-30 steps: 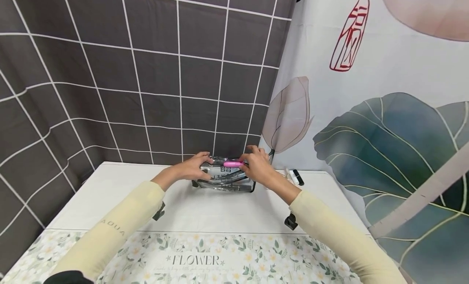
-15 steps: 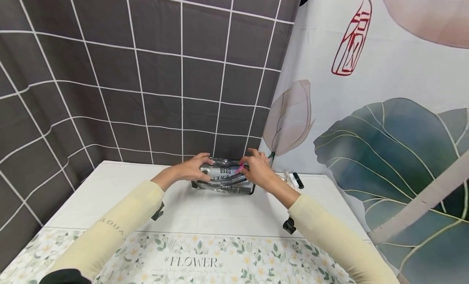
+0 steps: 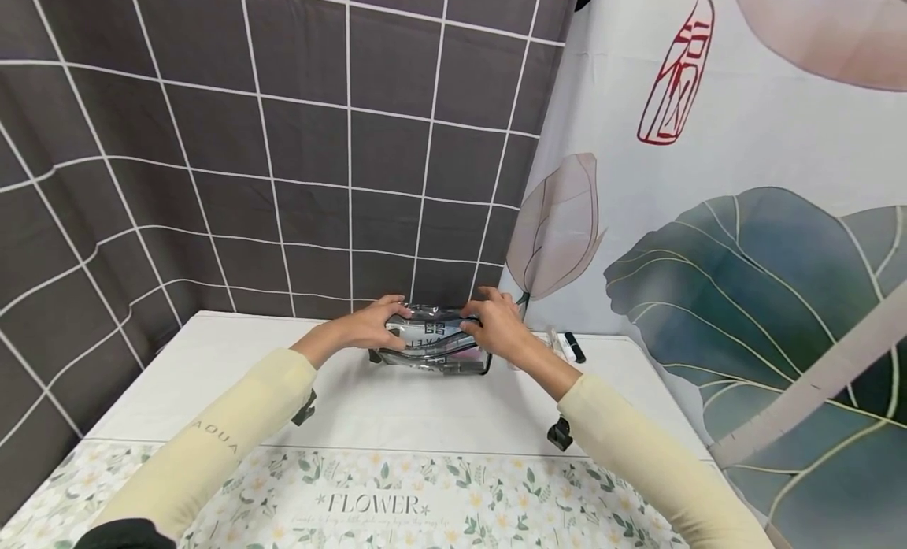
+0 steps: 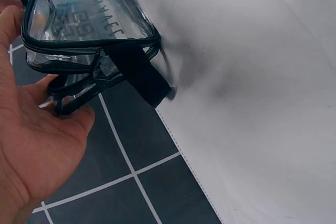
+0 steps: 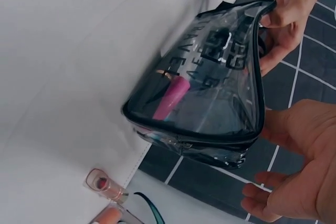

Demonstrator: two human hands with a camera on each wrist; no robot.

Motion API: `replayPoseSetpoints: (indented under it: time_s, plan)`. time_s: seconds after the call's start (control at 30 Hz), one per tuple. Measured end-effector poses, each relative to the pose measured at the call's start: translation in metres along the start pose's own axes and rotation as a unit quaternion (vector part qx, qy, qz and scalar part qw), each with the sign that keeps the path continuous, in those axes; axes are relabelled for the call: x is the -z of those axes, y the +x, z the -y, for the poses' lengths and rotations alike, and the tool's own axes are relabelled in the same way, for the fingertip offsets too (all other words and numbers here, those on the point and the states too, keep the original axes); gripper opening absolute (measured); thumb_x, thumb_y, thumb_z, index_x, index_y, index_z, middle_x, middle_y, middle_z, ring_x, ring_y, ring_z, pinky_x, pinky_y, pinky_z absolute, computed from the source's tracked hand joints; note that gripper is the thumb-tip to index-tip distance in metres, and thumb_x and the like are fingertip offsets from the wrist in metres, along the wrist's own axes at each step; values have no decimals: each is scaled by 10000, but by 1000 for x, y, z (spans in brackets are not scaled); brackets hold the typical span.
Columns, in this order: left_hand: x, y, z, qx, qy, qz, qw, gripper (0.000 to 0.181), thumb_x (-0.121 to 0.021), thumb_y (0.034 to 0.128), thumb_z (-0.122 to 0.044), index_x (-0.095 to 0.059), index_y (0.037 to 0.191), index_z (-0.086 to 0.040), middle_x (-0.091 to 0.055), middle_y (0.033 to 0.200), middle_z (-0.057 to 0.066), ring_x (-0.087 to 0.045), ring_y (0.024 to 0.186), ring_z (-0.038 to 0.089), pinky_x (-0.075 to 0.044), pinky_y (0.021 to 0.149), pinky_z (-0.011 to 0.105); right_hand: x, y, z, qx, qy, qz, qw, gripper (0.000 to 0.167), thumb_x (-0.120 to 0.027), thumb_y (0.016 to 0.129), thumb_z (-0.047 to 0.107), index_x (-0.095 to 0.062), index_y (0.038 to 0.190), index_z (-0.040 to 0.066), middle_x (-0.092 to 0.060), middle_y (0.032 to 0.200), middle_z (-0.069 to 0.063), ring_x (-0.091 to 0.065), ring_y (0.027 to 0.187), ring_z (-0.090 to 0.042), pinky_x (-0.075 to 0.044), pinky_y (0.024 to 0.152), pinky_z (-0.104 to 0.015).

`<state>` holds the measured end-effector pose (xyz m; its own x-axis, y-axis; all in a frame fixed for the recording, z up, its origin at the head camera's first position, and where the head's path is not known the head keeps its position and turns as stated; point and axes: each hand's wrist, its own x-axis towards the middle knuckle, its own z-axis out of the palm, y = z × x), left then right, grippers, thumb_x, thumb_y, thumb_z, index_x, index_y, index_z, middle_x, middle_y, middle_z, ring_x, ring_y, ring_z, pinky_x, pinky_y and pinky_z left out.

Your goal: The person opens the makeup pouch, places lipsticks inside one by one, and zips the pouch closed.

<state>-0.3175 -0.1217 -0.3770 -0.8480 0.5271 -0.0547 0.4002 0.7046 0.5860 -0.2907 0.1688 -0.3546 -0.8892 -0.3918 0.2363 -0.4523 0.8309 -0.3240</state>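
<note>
A clear plastic toiletry bag [image 3: 434, 366] with black piping and black lettering rests at the back of the white table. My left hand [image 3: 370, 325] grips its left end, thumb and fingers at the rim of the opening, as the left wrist view also shows. Inside the bag lies a pink tube-shaped item [image 5: 172, 97], visible through the clear wall in the right wrist view. At the bag's right end is my right hand [image 3: 498, 324]. Its thumb meets the rim and is partly hidden there; its other fingers [image 5: 257, 205] are loosely bent, with nothing held.
Right of the bag, on the white table [image 3: 234, 376], lie small cosmetics: a clear lipstick-like tube [image 5: 107, 185], a second peach-coloured one [image 5: 109, 215] and a black-and-white tube [image 3: 575, 347]. A dark grid-patterned cloth [image 3: 305, 218] hangs close behind.
The pink item, held in my right hand over the bag earlier, has gone down into the bag and left that hand. My left hand has kept its place on the bag.
</note>
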Motion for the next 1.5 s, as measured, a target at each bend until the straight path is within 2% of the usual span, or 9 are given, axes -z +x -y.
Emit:
replayPoseSetpoints:
  time_s: [0.2, 0.33, 0.47, 0.63, 0.73, 0.9, 1.0, 1.17, 1.5]
  plan:
    - [-1, 1, 2, -39, -65, 11, 10000, 813, -750, 886, -278, -546, 1603, 46, -200, 1851, 303, -215, 1720, 555, -282, 1383, 701, 6, 2, -19, -97, 269, -486, 9984, 289, -621, 1143, 191, -809, 1261, 7, -528, 1651, -367, -437, 1560, -617, -348, 1253, -802]
    - [0, 1, 1, -17, -119, 26, 9999, 804, -752, 898, -273, -544, 1609, 39, -189, 1858, 289, -207, 1727, 542, -284, 1384, 696, 13, -2, -43, -438, 118, -552, 9974, 315, -593, 1146, 181, -787, 1292, -20, -473, 1683, -386, -393, 1585, -634, -311, 1274, -822]
    - [0, 1, 2, 33, -149, 59, 9999, 801, -755, 907, -284, -542, 1614, 28, -185, 1864, 276, -203, 1732, 532, -291, 1380, 697, 18, -11, -72, -947, -94, -415, 9946, 350, -568, 1141, 174, -764, 1329, -46, -448, 1694, -403, -383, 1569, -678, -327, 1256, -822]
    - [0, 2, 3, 31, -27, 74, 10000, 809, -754, 894, -292, -546, 1609, 23, -193, 1862, 276, -214, 1727, 537, -300, 1376, 698, 22, -25, -111, -1539, -276, -135, 9876, 381, -544, 1094, 134, -744, 1332, -85, -461, 1632, -465, -406, 1497, -716, -361, 1198, -804]
    - [0, 3, 3, 24, 17, 87, 10000, 820, -757, 888, -298, -543, 1614, 16, -185, 1865, 272, -209, 1728, 538, -296, 1376, 704, 26, -32, -128, -1890, -460, 121, 9808, 347, -526, 1064, 116, -759, 1227, -84, -495, 1549, -483, -449, 1401, -702, -410, 1115, -764]
    - [0, 3, 2, 30, -41, 114, 9999, 826, -751, 895, -303, -532, 1626, 13, -168, 1871, 267, -195, 1735, 528, -283, 1382, 703, 29, -38, -146, -2397, -801, 618, 9656, 284, -499, 1028, 108, -745, 1044, -33, -573, 1315, -403, -497, 1206, -613, -440, 990, -665]
    - [-2, 2, 3, 56, -33, 116, 9999, 819, -750, 896, -293, -534, 1621, 19, -170, 1868, 274, -193, 1734, 532, -283, 1382, 701, 26, -41, -152, -2594, -908, 877, 9575, 293, -499, 996, 91, -739, 1049, -68, -566, 1279, -411, -496, 1220, -624, -449, 1030, -689]
    - [0, 1, 2, 52, -7, 98, 9999, 818, -763, 902, -293, -534, 1622, 21, -176, 1866, 279, -196, 1731, 540, -288, 1379, 705, 25, -45, -162, -2847, -949, 1032, 9483, 290, -543, 951, 91, -716, 1050, -119, -543, 1297, -448, -473, 1294, -667, -427, 1113, -751]
    - [-1, -2, 0, 95, -111, 92, 9999, 810, -762, 906, -283, -530, 1624, 11, -155, 1875, 259, -174, 1740, 529, -287, 1378, 709, 24, -53, -182, -2900, -1102, 862, 9467, 244, -607, 955, 102, -705, 1021, -112, -552, 1260, -435, -483, 1280, -666, -431, 1102, -733]
